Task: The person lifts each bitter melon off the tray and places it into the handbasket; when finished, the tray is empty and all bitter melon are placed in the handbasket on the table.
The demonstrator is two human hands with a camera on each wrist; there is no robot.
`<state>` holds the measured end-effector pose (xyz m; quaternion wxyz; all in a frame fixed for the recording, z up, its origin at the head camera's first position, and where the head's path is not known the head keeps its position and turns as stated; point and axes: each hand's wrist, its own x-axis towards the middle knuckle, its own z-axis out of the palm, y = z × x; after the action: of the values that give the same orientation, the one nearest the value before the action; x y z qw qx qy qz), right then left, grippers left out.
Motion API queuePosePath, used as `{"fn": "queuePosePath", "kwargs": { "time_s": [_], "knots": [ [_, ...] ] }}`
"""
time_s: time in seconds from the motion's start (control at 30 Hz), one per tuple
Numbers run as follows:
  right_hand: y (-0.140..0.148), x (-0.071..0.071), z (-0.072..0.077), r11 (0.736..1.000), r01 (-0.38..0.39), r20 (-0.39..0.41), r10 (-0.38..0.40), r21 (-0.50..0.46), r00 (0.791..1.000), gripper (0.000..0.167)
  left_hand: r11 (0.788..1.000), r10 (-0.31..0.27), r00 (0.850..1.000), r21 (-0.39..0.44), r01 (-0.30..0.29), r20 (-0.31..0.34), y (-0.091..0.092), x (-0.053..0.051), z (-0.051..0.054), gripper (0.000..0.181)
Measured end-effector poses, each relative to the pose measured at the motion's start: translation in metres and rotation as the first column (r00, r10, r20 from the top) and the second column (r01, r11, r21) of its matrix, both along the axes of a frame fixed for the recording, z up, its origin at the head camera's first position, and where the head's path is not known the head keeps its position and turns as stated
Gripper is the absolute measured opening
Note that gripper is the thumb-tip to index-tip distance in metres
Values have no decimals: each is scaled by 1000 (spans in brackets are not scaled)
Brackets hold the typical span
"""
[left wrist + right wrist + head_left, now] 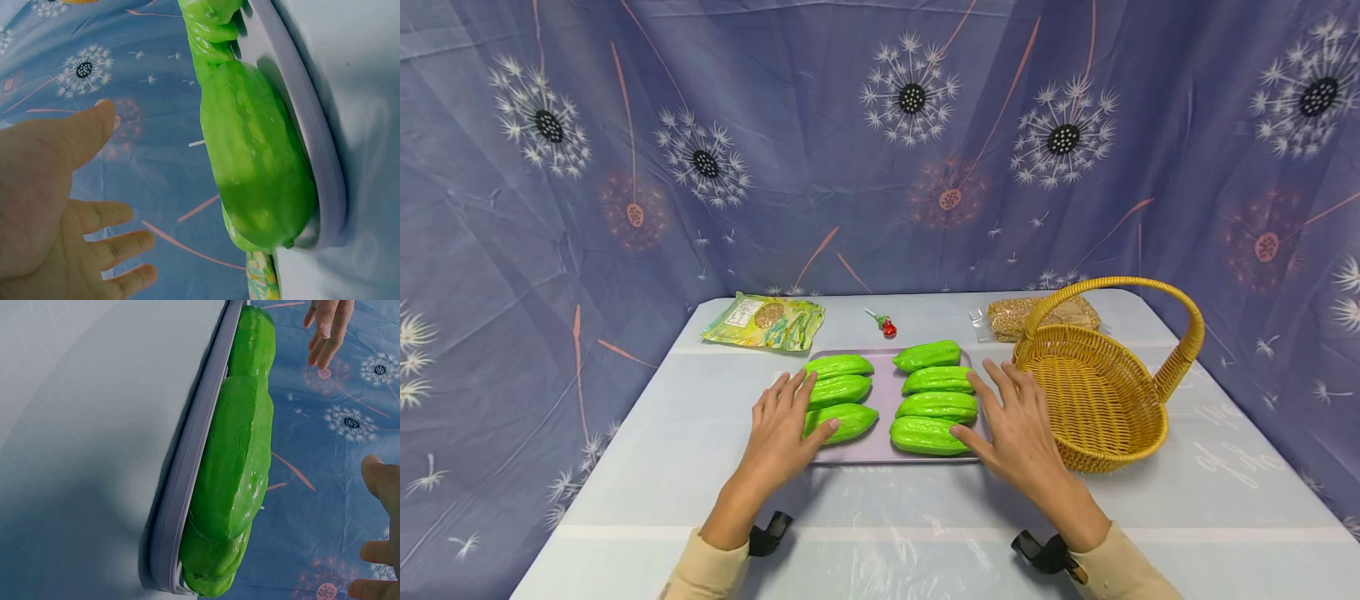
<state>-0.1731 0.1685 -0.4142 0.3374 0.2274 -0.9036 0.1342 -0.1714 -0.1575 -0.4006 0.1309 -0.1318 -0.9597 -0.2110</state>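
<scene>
A pale purple tray (886, 396) lies in the middle of the table, bearing green, ridged bitter melons in two columns. Three are in the left column, the nearest a plump melon (856, 421); several more fill the right one, the nearest a melon (921, 436). Over the outer ends of the left column my left hand (775, 442) spreads its fingers. My right hand (1022, 437) hovers likewise at the right column's outer side. Both wrist views show space between the palms and the melons (256, 156), and neither hand grips anything.
A yellow wicker basket (1093, 400) with a tall handle stands right of the tray. Behind lie a green-and-yellow packet (767, 323), a small red-and-green item (887, 326) on a white stick, and a clear bag of tan grains (1041, 317). A dandelion-print curtain (820, 125) hangs beyond the table.
</scene>
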Motion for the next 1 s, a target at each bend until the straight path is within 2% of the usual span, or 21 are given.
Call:
{"fn": "queuePosePath", "kwargs": {
  "time_s": [0.33, 0.5, 0.77, 1.0],
  "knots": [
    [-4, -2, -2, 996, -83, -40, 82, -36, 996, 72, 998, 0, 1000, 60, -1, 23, -15, 0, -4, 76],
    [-5, -2, -4, 992, -118, -33, 117, -36, 993, 69, 995, -16, 999, 94, 13, 28, -24, 0, -8, 74],
    [-6, 0, -7, 991, -131, 27, 132, -34, 991, 69, 989, -39, 992, 147, 22, 118, -34, 0, -15, 72],
    [-8, 0, -11, 989, -141, 45, 143, -37, 989, 70, 978, -72, 985, 203, 39, 159, -41, -4, -21, 68]
  ]
}}
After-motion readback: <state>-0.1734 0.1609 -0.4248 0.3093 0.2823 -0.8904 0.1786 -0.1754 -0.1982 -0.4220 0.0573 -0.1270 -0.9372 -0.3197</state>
